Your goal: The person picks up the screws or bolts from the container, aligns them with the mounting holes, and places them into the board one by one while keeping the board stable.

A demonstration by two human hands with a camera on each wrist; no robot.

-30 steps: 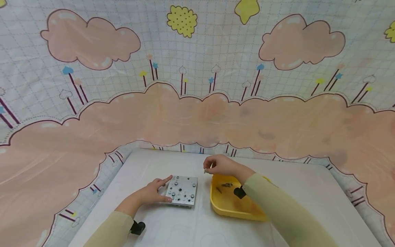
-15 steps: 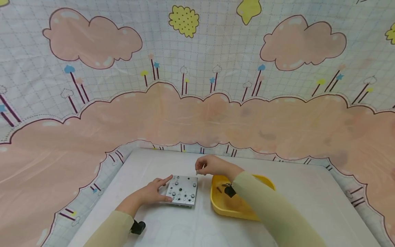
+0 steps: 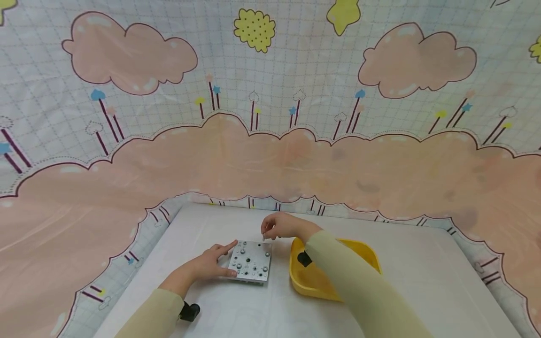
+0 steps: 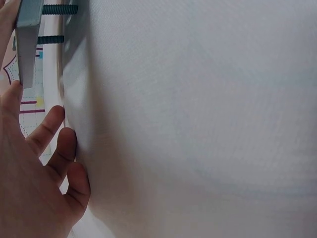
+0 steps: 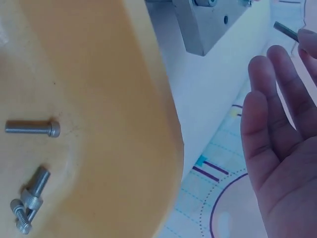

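Pinching a small screw (image 3: 264,238) betw. thumb & fingertips, the right hand (image 3: 281,226) hangs over the far right corner of the metal plate (image 3: 251,261), screw pointing down and just above the plate's top; contact w/ the plate can't be told. In the right wrist view the screw's dark shank (image 5: 286,30) sticks out past the fingertips at the upper right, while the other fingers (image 5: 277,99) stand fairly straight, only the tips closing on the screw.

Left hand (image 3: 209,264) lies on the desk (image 3: 236,310) at the plate's left edge: index finger stretched along the far left corner, thumb against the near left side, fingers mostly straight, pressing rather than wrapping. Left wrist view shows the palm (image 4: 29,168) flat by the white desk cover, w/ the plate's edge (image 4: 27,29) and two green threaded shanks (image 4: 58,10) under it at the top left.

Plate is square, grey, w/ several holes and screw heads on top, lying roughly mid-desk. Just right of it, not touching, sits a yellow tray (image 3: 314,281); the right forearm crosses over it. Right wrist view shows loose screws in the tray (image 5: 99,99): one lying alone (image 5: 32,128), a few more bunched nearer the lower corner (image 5: 28,201).

Cloth backdrop w/ pink clouds (image 3: 270,155) rises behind the desk.
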